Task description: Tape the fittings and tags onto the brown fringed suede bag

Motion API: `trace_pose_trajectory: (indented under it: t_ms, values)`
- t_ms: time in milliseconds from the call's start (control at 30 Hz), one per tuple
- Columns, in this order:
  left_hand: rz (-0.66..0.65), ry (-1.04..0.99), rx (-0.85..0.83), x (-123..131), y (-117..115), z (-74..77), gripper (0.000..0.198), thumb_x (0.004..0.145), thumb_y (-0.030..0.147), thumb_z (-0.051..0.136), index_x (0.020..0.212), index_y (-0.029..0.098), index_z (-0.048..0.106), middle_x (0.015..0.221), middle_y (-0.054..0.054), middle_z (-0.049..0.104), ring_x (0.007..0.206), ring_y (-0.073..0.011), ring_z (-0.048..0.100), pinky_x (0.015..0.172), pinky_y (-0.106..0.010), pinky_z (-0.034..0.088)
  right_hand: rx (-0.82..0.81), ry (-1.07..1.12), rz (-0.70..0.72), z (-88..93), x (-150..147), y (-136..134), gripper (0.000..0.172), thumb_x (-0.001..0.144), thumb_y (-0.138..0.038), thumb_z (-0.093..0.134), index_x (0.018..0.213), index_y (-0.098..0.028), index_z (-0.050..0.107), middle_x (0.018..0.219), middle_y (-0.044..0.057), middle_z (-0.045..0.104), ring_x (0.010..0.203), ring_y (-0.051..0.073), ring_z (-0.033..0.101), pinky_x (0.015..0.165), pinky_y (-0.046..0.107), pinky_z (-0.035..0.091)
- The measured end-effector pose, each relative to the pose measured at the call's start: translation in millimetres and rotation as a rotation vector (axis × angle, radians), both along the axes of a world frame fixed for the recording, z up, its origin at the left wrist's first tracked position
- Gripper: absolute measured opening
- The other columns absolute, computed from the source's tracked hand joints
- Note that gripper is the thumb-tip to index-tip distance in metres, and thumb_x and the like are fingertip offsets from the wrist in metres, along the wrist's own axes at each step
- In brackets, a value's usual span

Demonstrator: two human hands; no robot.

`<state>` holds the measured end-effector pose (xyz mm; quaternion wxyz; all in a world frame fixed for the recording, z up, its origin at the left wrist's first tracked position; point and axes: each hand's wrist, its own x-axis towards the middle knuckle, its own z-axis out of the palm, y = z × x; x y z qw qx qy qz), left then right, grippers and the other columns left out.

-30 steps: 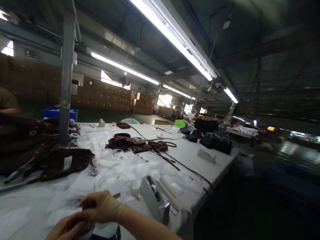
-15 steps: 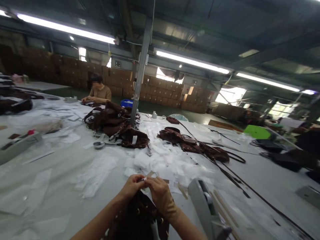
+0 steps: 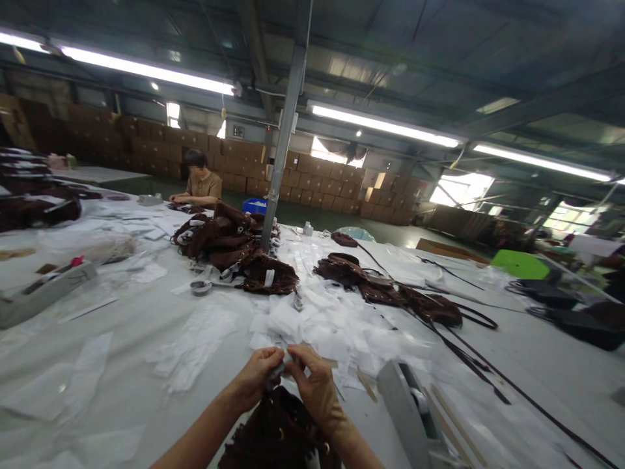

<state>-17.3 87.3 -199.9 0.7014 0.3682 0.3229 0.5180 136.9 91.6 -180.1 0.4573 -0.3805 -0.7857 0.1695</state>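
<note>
Close in front of me lies a dark brown fringed bag (image 3: 273, 430) with small gold-coloured metal rings. Just above its top edge my left hand (image 3: 258, 374) is closed, thumb and fingers pinching a small whitish piece (image 3: 277, 370). My right hand (image 3: 312, 381) meets it from the right, fingers bent and pinched at the same piece. The piece is too small and blurred to name. Beyond the hands spreads a heap of thin white sheets (image 3: 312, 316). A grey tape dispenser (image 3: 405, 404) stands to the right of my right hand.
Brown bags (image 3: 219, 241) are piled by a metal post (image 3: 288, 130). More bags (image 3: 385, 290) with long straps lie to the right. Another dispenser (image 3: 49, 293) and a tape roll (image 3: 200, 287) are on the left. Across the table (image 3: 146, 339) sits a person (image 3: 202, 182).
The view has shifted slightly left, so the surroundings appear further right. Both hands have moved their fingers around the small whitish piece, and more of it shows between them.
</note>
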Motion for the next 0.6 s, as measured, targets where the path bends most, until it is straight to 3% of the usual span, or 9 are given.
trace_pose_trajectory:
  t_ms: [67, 167, 300, 467, 533, 600]
  values:
    - [-0.021, 0.003, 0.011, -1.8, -2.0, 3.2, 0.044, 0.066, 0.053, 0.077, 0.075, 0.013, 0.060, 0.060, 0.002, 0.050, 0.048, -0.0062, 0.037, 0.047, -0.020, 0.026, -0.055, -0.002, 0.013, 7.0, 0.8, 0.8, 0.029, 0.077, -0.013, 0.065, 0.105, -0.022, 0.068, 0.103, 0.006, 0.068, 0.094, 0.020, 0.063, 0.083, 0.031, 0.052]
    - [-0.051, 0.012, 0.026, -4.5, -6.0, 8.5, 0.042, 0.069, 0.051, 0.075, 0.074, 0.012, 0.059, 0.057, 0.003, 0.049, 0.047, -0.0057, 0.035, 0.046, -0.020, 0.023, -0.120, -0.021, 0.103, 16.6, 5.9, 1.9, 0.023, 0.076, -0.010, 0.064, 0.096, -0.022, 0.070, 0.097, 0.004, 0.066, 0.086, 0.017, 0.063, 0.078, 0.027, 0.051]
    - [-0.119, 0.047, 0.063, -5.8, -10.4, 15.2, 0.039, 0.070, 0.045, 0.076, 0.084, 0.011, 0.063, 0.066, 0.000, 0.055, 0.053, -0.0068, 0.041, 0.050, -0.020, 0.027, -0.123, -0.003, 0.139, 16.8, 9.9, 2.1, 0.020, 0.075, -0.009, 0.064, 0.091, -0.020, 0.071, 0.093, 0.004, 0.065, 0.084, 0.017, 0.062, 0.076, 0.026, 0.051]
    - [-0.037, 0.262, 0.164, -3.8, -15.0, 10.1, 0.034, 0.074, 0.041, 0.072, 0.088, 0.010, 0.067, 0.078, -0.004, 0.065, 0.071, -0.0146, 0.055, 0.064, -0.023, 0.040, -0.081, -0.045, 0.093, 3.7, 9.5, -12.9, 0.020, 0.083, -0.019, 0.060, 0.101, -0.021, 0.069, 0.097, 0.005, 0.067, 0.088, 0.018, 0.063, 0.079, 0.028, 0.051]
    - [-0.018, 0.295, 0.145, -6.0, -16.1, 2.9, 0.034, 0.077, 0.041, 0.070, 0.093, 0.011, 0.067, 0.083, -0.005, 0.067, 0.076, -0.0171, 0.058, 0.068, -0.025, 0.043, -0.093, -0.087, 0.040, 3.7, 26.9, -17.4, 0.030, 0.083, -0.022, 0.060, 0.113, -0.022, 0.064, 0.107, 0.006, 0.067, 0.096, 0.019, 0.063, 0.087, 0.031, 0.050]
    - [-0.039, 0.273, 0.070, -10.4, -16.1, -4.8, 0.037, 0.079, 0.042, 0.068, 0.101, 0.013, 0.064, 0.085, -0.005, 0.069, 0.077, -0.0182, 0.061, 0.067, -0.025, 0.046, -0.159, -0.083, -0.145, 9.3, 66.0, -21.6, 0.039, 0.081, -0.026, 0.063, 0.119, -0.023, 0.062, 0.117, 0.006, 0.065, 0.108, 0.021, 0.059, 0.098, 0.033, 0.045]
